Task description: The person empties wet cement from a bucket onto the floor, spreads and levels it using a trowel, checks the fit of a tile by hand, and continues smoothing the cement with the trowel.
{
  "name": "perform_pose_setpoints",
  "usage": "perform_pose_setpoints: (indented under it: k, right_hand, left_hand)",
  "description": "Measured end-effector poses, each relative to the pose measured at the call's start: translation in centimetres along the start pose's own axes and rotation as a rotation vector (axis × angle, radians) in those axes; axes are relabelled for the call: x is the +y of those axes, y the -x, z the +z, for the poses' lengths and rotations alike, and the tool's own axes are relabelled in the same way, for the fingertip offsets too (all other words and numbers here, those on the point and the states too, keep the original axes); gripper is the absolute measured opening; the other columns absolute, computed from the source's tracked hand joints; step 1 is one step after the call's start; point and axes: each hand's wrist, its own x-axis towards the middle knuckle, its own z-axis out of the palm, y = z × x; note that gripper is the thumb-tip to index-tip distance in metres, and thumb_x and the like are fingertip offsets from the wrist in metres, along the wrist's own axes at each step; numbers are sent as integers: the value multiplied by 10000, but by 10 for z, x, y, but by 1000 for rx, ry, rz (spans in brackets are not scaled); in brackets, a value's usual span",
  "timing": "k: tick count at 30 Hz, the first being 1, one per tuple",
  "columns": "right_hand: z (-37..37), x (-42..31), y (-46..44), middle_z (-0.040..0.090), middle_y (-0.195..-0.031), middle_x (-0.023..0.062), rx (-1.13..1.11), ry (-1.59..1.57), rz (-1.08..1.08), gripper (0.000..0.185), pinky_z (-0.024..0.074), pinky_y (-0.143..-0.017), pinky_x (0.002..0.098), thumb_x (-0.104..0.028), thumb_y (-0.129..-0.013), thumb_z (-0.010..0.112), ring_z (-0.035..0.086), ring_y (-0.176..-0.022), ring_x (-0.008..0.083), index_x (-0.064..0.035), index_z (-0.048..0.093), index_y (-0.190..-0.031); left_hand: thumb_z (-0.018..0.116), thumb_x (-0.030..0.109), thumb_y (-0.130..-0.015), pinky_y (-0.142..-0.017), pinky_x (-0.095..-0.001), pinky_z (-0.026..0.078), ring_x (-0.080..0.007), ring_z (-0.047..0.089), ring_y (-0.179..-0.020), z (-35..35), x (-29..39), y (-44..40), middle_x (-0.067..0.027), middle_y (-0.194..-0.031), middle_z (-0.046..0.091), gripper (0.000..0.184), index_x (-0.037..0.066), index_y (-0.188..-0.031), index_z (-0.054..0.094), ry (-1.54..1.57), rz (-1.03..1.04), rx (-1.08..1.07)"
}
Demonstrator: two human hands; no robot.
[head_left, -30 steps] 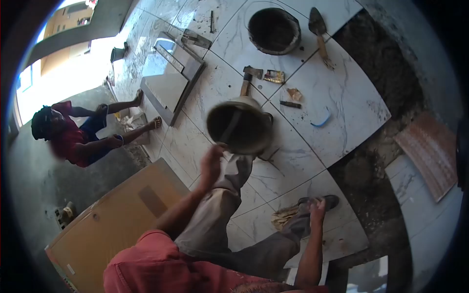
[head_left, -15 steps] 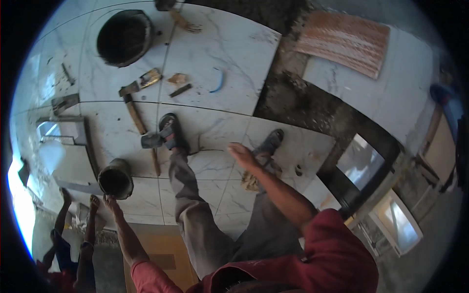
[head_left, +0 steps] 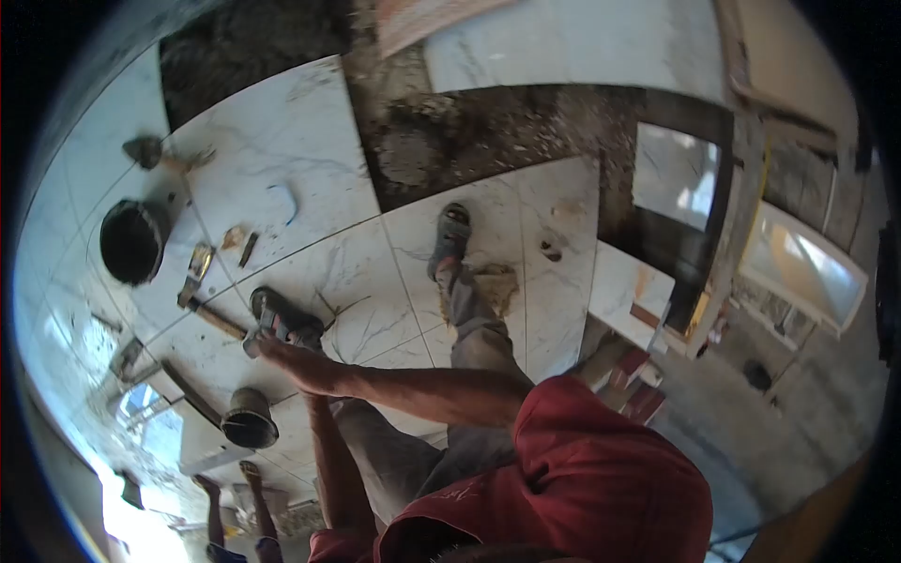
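Head view: our right hand (head_left: pixel 297 361) reaches low, its fingertips at the dark head of a mallet (head_left: pixel 251 345) just beside our left sandal (head_left: pixel 270 307); we cannot tell whether they close on it. Our left hand is hidden behind the right one, so its state escapes us too. We judge the mallet stiff and head-heavy, best gripped by its handle. Our right forearm (head_left: pixel 432 394) crosses our body, bent downward. Nearby are a hammer (head_left: pixel 218 322) and a bucket (head_left: pixel 248 403).
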Motion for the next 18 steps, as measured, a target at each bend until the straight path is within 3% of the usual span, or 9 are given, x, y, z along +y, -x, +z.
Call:
perform_pose_setpoints:
  k: [3,4,5,8,10,12,14,16,18]
  right_hand:
    - [-44,-34,37,461,-1325,97,-271,335,-321,419,350,-1021,379,-352,-893,521,408,-1241,275,-84,532,-1215]
    - [-56,-25,50,483,-1308,68,60,748,-473,382,360,-1010,412,-343,-877,540,429,-1217,298,-130,552,-1194]
    - [-88,-21,56,521,-1253,58,137,843,-487,353,378,-971,436,-353,-865,537,463,-1165,310,-159,575,-1157]
    - [-222,41,86,634,-1086,30,137,1244,-215,283,434,-853,510,-383,-830,527,564,-1008,346,-245,644,-1048]
    - [-319,124,127,639,-649,85,-31,1498,221,241,461,-546,444,-270,-788,580,603,-567,304,-43,652,-826]
    - [-371,178,186,621,-900,184,86,1520,339,362,480,-697,425,-310,-822,561,610,-808,320,11,588,-988]
    - [-380,175,273,555,-1146,265,615,946,457,546,465,-866,420,-389,-844,549,564,-1052,357,34,495,-1185]
    - [-379,181,330,485,-1237,297,636,627,456,706,406,-961,419,-501,-852,509,491,-1149,391,32,389,-1299]
    - [-356,148,366,494,-1230,295,640,463,617,721,414,-948,425,-528,-877,445,502,-1134,394,32,357,-1323]
  left_hand:
    - [324,500,-936,-1107,-477,146,-261,157,-1378,-44,-34,30,-108,-1496,206,622,132,-1433,252,-920,26,256]
    - [321,508,-936,-1105,-482,153,-266,175,-1371,-57,-53,44,-108,-1493,212,624,143,-1436,245,-1733,-135,467]
    - [318,516,-935,-1103,-488,160,-270,194,-1363,-72,-72,54,-108,-1489,218,625,153,-1438,238,-2007,-225,626]
    - [307,540,-932,-1098,-505,180,-284,249,-1341,-105,-122,89,-107,-1480,236,630,185,-1444,216,-2196,-495,723]
    - [356,483,-946,-977,-453,365,-263,409,-1223,-111,-138,99,-126,-1381,388,561,167,-1407,305,-2116,-908,464]
    - [361,477,-947,-953,-428,390,-261,463,-1171,-96,-141,102,-138,-1339,429,558,150,-1397,320,-2072,-1113,458]
    - [394,375,-959,-911,-396,420,-218,503,-1133,-71,-91,97,-134,-1253,495,513,121,-1397,313,-3301,-610,556]
    - [497,329,-912,-888,-373,425,-279,505,-1124,28,2,67,-206,-1204,514,515,21,-1316,409,-3725,-1644,48]
    - [560,383,-869,-900,-428,412,-379,498,-1117,10,-6,108,-275,-1188,513,605,-62,-1261,444,-4162,-1988,420]
